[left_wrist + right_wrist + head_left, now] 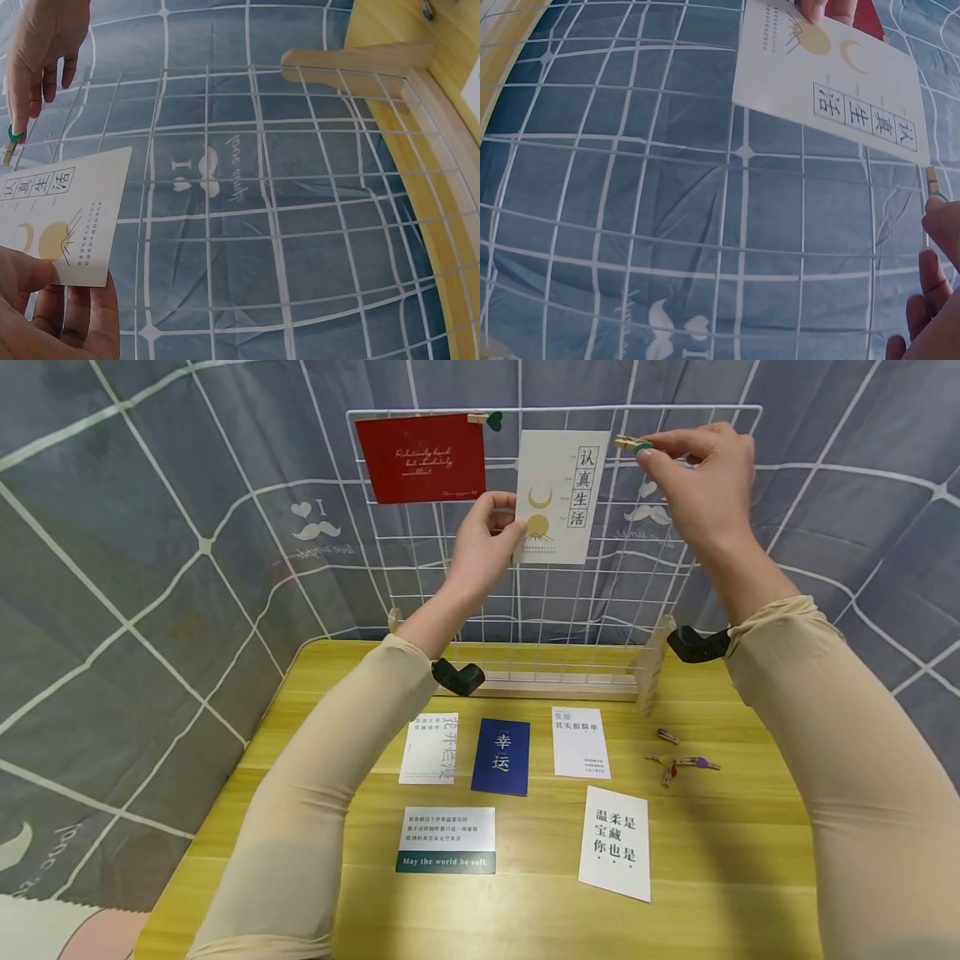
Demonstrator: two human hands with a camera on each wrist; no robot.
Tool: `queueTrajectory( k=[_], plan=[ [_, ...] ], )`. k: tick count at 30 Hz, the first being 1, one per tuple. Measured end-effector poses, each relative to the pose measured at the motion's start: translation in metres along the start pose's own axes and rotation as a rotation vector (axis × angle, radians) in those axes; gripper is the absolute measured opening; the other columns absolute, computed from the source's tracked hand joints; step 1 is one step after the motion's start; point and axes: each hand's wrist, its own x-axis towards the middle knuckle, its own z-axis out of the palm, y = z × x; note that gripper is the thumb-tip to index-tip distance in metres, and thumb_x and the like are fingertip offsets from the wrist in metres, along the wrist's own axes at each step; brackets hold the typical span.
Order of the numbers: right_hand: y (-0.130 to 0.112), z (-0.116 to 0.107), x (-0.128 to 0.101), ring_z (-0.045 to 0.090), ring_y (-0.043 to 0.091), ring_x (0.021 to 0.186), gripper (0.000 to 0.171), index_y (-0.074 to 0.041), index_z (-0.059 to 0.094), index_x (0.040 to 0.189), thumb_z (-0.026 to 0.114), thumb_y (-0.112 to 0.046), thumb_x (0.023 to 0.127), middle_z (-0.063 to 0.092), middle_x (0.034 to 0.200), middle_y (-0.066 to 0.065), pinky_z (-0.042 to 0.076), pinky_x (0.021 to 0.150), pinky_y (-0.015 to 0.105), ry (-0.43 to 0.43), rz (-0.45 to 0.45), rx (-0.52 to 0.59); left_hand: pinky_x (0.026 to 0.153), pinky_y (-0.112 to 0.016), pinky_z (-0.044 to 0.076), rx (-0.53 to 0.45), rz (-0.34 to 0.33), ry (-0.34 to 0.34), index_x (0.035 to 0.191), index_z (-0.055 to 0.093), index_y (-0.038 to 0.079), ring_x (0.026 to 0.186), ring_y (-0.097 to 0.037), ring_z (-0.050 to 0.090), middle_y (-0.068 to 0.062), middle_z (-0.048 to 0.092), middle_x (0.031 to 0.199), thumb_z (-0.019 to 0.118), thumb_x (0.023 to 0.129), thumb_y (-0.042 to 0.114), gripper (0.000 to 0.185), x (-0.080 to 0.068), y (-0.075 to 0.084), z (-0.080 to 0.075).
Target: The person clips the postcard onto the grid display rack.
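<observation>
My left hand (487, 542) pinches the lower left edge of a white card (557, 485) with a gold moon, a mountain and boxed characters. The card stands upright against the white wire grid (450, 547). Between thumb and forefinger, my right hand (705, 477) pinches a small wooden clothespin (632, 442) with a green decoration. Its tip is just right of the card's upper right corner, near the grid's top. In the right wrist view, the clothespin (932, 180) is very close to the card's corner; I cannot tell whether they touch. A red card (422, 458) hangs at the grid's upper left, held by a clothespin with a green heart (493, 421).
Several cards lie on the wooden table (540, 910), among them a blue card (501, 757) and a white card with green characters (615, 843). Several loose clothespins (678, 762) lie at the right. Wooden feet (651, 668) support the grid; grey curtain (225, 527) surrounds it.
</observation>
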Motion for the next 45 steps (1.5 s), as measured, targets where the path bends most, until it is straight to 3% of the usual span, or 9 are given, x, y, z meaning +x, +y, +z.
queueTrajectory(
  k=[7,15,19,24,34,45],
  plan=[
    [-0.007,0.002,0.009,0.03,-0.008,0.097,0.034,-0.019,0.076,0.125,0.068,-0.037,0.098,0.044,0.095,-0.019,0.03,0.09,0.023,-0.004,0.051,-0.041,0.084,-0.03,0.054,0.004,-0.003,0.034,0.129,0.056,0.009,0.1,-0.018,0.061,-0.01,0.063,0.107,0.058,0.105,0.011,0.024,0.012,0.006,0.008],
    [-0.012,0.005,0.015,0.038,-0.003,0.091,0.034,-0.014,0.075,0.126,0.072,-0.032,0.097,0.045,0.093,-0.017,0.035,0.08,0.021,0.001,0.104,0.001,0.08,-0.026,0.052,-0.002,-0.053,0.073,0.13,0.056,0.011,0.1,-0.016,0.06,-0.007,0.061,0.108,0.058,0.104,0.011,0.026,0.021,0.006,0.012],
    [-0.014,0.005,0.016,0.039,-0.004,0.097,0.034,-0.017,0.075,0.126,0.072,-0.034,0.097,0.045,0.098,-0.017,0.038,0.081,0.023,-0.008,0.144,-0.005,0.081,-0.026,0.052,-0.015,-0.065,0.083,0.13,0.056,0.013,0.101,-0.015,0.06,-0.007,0.062,0.109,0.059,0.104,0.011,0.026,0.023,0.006,0.013],
    [-0.017,0.004,0.019,0.041,-0.003,0.115,0.034,-0.019,0.075,0.125,0.072,-0.037,0.096,0.052,0.107,-0.016,0.04,0.091,0.02,-0.007,0.179,-0.004,0.079,-0.026,0.052,-0.02,-0.071,0.101,0.13,0.058,0.014,0.1,-0.015,0.061,-0.007,0.063,0.108,0.058,0.105,0.01,0.026,0.026,0.006,0.014],
    [-0.021,0.005,0.022,0.03,-0.009,0.104,0.035,-0.021,0.076,0.123,0.071,-0.043,0.096,0.045,0.1,-0.024,0.03,0.096,0.024,0.025,0.208,-0.09,0.077,-0.026,0.051,-0.051,-0.068,0.119,0.128,0.059,0.012,0.098,-0.015,0.061,-0.008,0.065,0.108,0.058,0.104,0.009,0.024,0.028,0.004,0.017],
    [-0.02,0.009,0.024,0.035,-0.006,0.103,0.035,-0.021,0.078,0.121,0.072,-0.043,0.095,0.046,0.103,-0.019,0.037,0.088,0.024,0.023,0.216,-0.038,0.078,-0.026,0.051,-0.067,-0.066,0.118,0.13,0.059,0.012,0.099,-0.015,0.061,-0.007,0.062,0.111,0.056,0.106,0.009,0.025,0.028,0.002,0.021]
  ],
)
